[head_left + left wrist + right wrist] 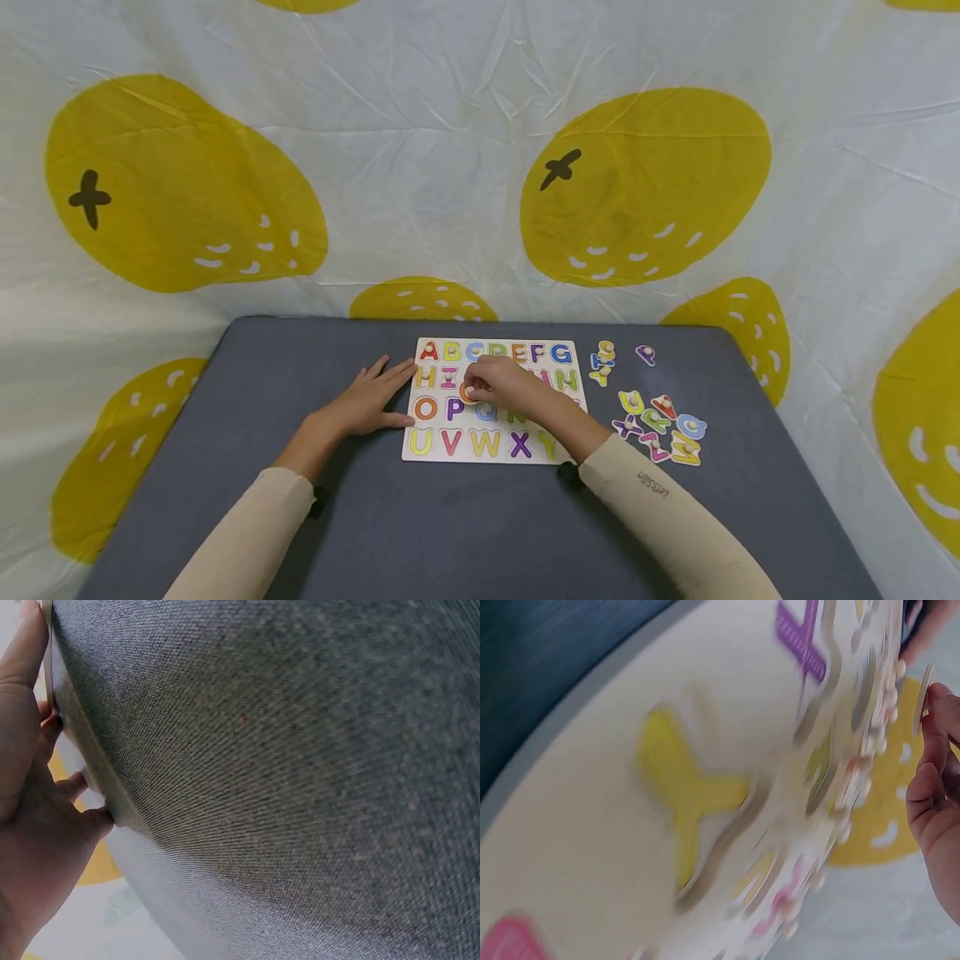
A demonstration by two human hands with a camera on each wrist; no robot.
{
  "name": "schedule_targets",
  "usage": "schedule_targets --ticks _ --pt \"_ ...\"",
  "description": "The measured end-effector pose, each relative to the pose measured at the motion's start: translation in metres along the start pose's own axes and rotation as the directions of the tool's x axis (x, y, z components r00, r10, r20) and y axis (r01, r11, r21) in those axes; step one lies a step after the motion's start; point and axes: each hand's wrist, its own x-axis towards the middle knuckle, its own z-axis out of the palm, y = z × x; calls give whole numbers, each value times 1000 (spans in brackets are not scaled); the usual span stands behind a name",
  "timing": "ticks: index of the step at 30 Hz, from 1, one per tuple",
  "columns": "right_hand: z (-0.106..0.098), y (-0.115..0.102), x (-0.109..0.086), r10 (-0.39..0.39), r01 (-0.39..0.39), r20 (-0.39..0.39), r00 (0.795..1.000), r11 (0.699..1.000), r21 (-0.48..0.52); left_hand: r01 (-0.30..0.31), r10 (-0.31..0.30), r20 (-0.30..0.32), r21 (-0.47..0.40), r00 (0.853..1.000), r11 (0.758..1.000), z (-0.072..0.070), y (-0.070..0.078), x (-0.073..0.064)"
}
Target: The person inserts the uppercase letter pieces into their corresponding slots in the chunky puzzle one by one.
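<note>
A wooden alphabet puzzle board (465,454) with rows of coloured letters lies on the grey table; several upper letters carry small knobs. My left hand (363,404) is spread flat at the board's left edge, fingertips and thumb touching it. Over the middle of the board my right hand (506,387) pinches a small orange rounded letter piece (467,393). In the right wrist view that letter piece (924,699) shows edge-on between thumb and fingers, raised above the board. The yellow Y slot (686,791) and purple X slot (802,641) appear below. My right hand and forearm hide some middle letters.
Right of the board lies a loose pile of knobbed letters, among them a blue one (690,427) and a red one (663,406). Farther back are a short stack with a blue T (602,361) and a lone purple P (645,356). A fruit-patterned curtain (450,208) hangs behind the table.
</note>
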Motion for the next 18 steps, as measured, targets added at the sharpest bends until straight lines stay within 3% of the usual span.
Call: schedule_targets --ticks 11,18 --pt "24 -33 43 -74 81 95 993 994 -79 -7 7 -17 6 1000 1000 -1 -1 -1" --pt "34 -43 54 -73 94 135 988 983 -158 -16 16 -25 -11 1000 1000 0 -1 -1"
